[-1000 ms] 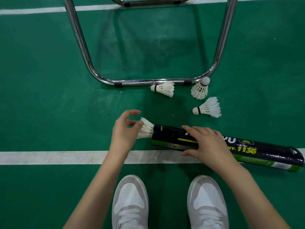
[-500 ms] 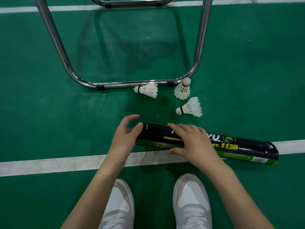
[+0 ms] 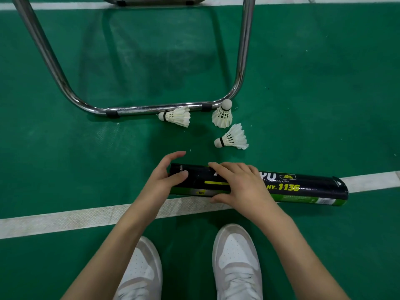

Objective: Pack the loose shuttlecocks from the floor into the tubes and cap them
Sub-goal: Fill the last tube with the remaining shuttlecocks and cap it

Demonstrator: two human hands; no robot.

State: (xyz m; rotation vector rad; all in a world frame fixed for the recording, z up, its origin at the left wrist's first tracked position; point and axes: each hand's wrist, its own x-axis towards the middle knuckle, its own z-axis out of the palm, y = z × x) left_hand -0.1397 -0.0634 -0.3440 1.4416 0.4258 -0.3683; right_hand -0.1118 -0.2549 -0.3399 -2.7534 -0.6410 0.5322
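Observation:
A black and green shuttlecock tube (image 3: 303, 187) lies on its side on the green floor, across the white line. My right hand (image 3: 240, 185) grips its middle, fingers over the top and thumb underneath. My left hand (image 3: 164, 178) rests against the tube's left end, thumb on the tube wall and forefinger lifted; no feathers show at that end. Three loose white shuttlecocks lie beyond the tube: one (image 3: 176, 116) against the chrome bar, one (image 3: 223, 114) standing cork-up, one (image 3: 232, 138) on its side nearest the tube.
A chrome tube chair frame (image 3: 149, 109) stands on the floor just behind the shuttlecocks. A white court line (image 3: 75, 217) runs under the tube. My two white shoes (image 3: 237, 263) are below my hands.
The shuttlecock that stuck out of the tube's left end a second ago has gone inside, pushed by my left hand. My right hand kept hold of the tube.

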